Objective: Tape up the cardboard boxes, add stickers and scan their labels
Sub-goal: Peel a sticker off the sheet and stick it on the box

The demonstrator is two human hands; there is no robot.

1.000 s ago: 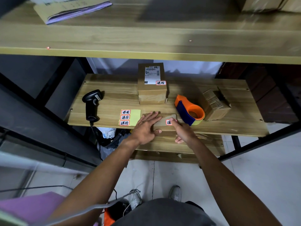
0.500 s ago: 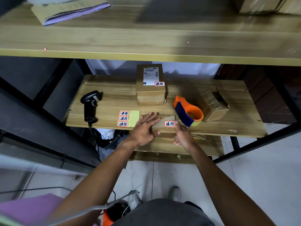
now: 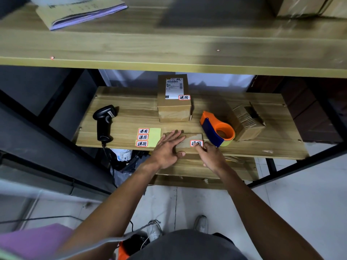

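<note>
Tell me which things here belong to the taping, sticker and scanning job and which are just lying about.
Job: flat box, sticker, sticker sheet, scanner, tape dispenser, labelled box, open box.
Lying about: booklet on the top shelf, bags below the shelf.

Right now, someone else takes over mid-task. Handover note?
Left hand lies flat on the flat box at the shelf's front edge.
Right hand presses a red-bordered sticker onto that box.
Done: back box is taped, labelled and stickered.
Left: scan the flat box, which shows no label. Open box behind the tape dispenser likely needs taping, sticker and scan.
Scanner lies at left. Sticker sheet holds three more.
</note>
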